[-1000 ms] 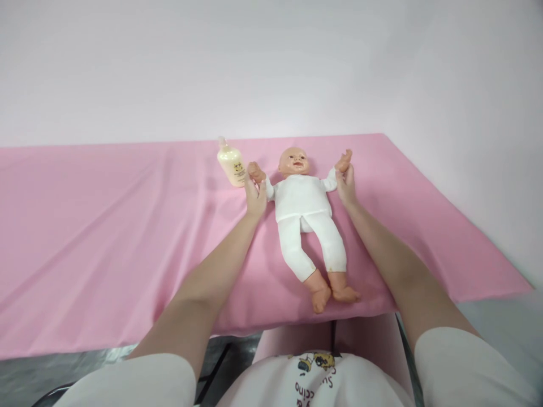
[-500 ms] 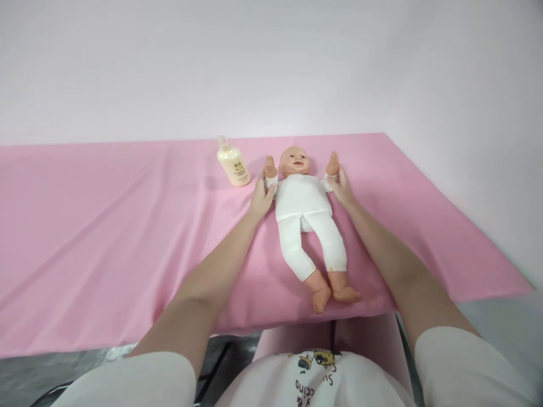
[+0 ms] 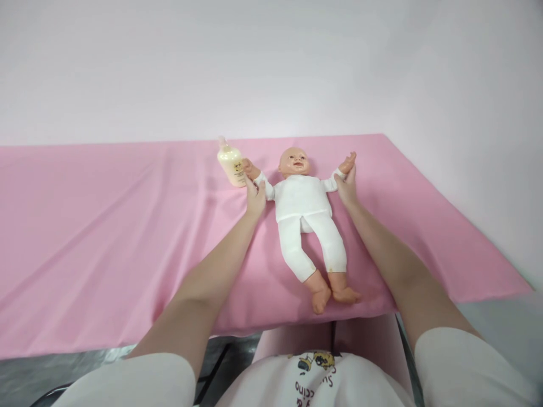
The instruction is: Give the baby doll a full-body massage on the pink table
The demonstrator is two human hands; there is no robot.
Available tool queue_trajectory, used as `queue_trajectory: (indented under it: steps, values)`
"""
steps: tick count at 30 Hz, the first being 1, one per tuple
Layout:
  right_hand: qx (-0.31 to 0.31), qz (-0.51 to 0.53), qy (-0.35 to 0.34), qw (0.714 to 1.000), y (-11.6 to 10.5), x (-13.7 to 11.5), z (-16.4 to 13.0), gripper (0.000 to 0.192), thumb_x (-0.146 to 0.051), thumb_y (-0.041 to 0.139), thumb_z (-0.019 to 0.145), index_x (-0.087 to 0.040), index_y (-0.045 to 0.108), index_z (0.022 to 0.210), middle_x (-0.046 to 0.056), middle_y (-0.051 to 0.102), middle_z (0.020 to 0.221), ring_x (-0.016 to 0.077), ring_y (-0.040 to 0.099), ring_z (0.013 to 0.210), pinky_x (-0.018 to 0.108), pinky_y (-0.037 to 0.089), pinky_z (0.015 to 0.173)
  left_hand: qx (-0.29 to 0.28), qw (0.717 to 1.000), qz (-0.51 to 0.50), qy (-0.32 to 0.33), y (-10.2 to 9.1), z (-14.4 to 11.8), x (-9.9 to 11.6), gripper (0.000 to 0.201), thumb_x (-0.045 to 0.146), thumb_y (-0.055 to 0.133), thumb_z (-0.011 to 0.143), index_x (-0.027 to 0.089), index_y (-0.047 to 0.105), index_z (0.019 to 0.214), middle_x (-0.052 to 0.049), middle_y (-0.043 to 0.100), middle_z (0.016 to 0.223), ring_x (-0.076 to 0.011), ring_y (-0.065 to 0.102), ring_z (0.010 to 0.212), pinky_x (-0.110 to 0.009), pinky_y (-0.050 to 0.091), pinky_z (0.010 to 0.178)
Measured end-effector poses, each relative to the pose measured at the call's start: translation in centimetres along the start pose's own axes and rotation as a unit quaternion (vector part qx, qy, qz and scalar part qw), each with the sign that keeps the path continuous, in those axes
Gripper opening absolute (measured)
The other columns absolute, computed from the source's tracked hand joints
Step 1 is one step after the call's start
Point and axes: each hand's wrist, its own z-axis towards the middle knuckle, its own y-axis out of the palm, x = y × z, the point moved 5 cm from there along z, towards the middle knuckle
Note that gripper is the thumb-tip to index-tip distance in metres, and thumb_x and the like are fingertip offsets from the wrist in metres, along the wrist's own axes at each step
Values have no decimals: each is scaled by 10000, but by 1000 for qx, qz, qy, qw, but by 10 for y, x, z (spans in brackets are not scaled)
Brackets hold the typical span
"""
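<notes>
A baby doll (image 3: 302, 195) with a white cloth body lies on its back, its head away from me and its bare feet near the table's front edge. My left hand (image 3: 255, 195) is closed around the doll's arm on the left, near the wrist. On the other side, my right hand (image 3: 348, 186) grips the doll's other arm near its wrist. Both doll arms are spread outward from the body. A pump bottle (image 3: 231, 165) of pale yellow liquid stands just behind the doll's left-side hand, which overlaps it in view.
A pink cloth (image 3: 106, 237) with some folds covers the table. Behind it rises a plain white wall (image 3: 254, 68). My legs and printed white shirt (image 3: 314, 379) are at the near edge.
Both my hands have moved outward, drawing the doll's arms away from its head to the sides. The doll's body and the bottle have stayed in place.
</notes>
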Motion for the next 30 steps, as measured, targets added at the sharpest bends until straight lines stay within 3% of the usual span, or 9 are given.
queue_trajectory:
  steps: [3, 6, 8, 12, 16, 20, 23, 27, 30]
  values:
    - [-87, -14, -59, 994, 11, -23, -6, 758, -450, 534, 937, -253, 209, 1593, 104, 308, 1661, 260, 268, 1560, 526, 239, 1282, -35, 999, 7, 26, 8, -4, 14, 785, 684, 432, 958, 232, 292, 1585, -131, 352, 1645, -253, 345, 1530, -416, 256, 1283]
    - [-193, -57, -84, 976, 24, -31, -13, 559, -348, 541, 920, -238, 476, 1465, 119, 550, 1497, 295, 481, 1422, 538, 330, 1238, -123, 990, 37, 58, 21, -8, 24, 736, 690, 405, 964, 197, 453, 1508, -156, 510, 1537, -289, 469, 1447, -479, 315, 1249]
    - [-216, -69, -92, 970, 27, -31, -16, 500, -310, 535, 914, -249, 539, 1411, 103, 601, 1441, 292, 535, 1364, 537, 376, 1208, -155, 983, 65, 70, 25, -9, 27, 731, 695, 397, 964, 175, 510, 1464, -169, 546, 1501, -303, 496, 1417, -504, 322, 1238]
    - [-186, -36, -70, 979, 23, -28, -16, 559, -337, 560, 911, -230, 482, 1454, 119, 556, 1486, 286, 508, 1396, 514, 372, 1215, -137, 985, 71, 77, 23, -9, 25, 713, 696, 405, 962, 170, 531, 1427, -177, 572, 1464, -302, 523, 1380, -506, 359, 1209]
    - [-115, 33, -30, 992, 15, -24, -10, 726, -471, 590, 903, -197, 329, 1523, 164, 447, 1566, 287, 441, 1458, 498, 336, 1240, -40, 996, 41, 73, 10, -8, 22, 732, 701, 435, 951, 169, 469, 1453, -200, 580, 1424, -295, 583, 1298, -466, 454, 1123]
    - [-36, 53, -3, 998, 6, -6, -3, 903, -590, 623, 856, -232, 178, 1555, 161, 286, 1648, 311, 290, 1542, 557, 271, 1255, 53, 997, -2, 53, -5, -5, 14, 794, 698, 501, 928, 239, 312, 1547, -188, 503, 1491, -278, 587, 1289, -420, 491, 1075]
    - [-16, 43, 35, 998, 3, 13, -3, 878, -596, 636, 845, -274, 194, 1533, 154, 290, 1638, 331, 303, 1530, 611, 297, 1226, 97, 994, -21, 36, -12, -1, 7, 851, 700, 524, 916, 252, 236, 1580, -178, 494, 1499, -276, 521, 1379, -390, 459, 1121]
    - [-27, 55, 59, 996, 5, 19, -8, 739, -520, 636, 874, -302, 268, 1477, 141, 422, 1552, 331, 442, 1437, 629, 367, 1174, 103, 994, -8, 22, -13, -1, 2, 874, 711, 512, 916, 245, 218, 1594, -177, 505, 1503, -261, 547, 1362, -358, 481, 1104]
    - [-46, 53, 29, 997, 10, 3, -11, 666, -449, 596, 907, -294, 294, 1479, 123, 450, 1544, 313, 443, 1441, 603, 351, 1198, 51, 998, 21, 37, -8, -2, 6, 857, 729, 502, 908, 212, 313, 1564, -192, 512, 1506, -276, 598, 1299, -388, 510, 1070]
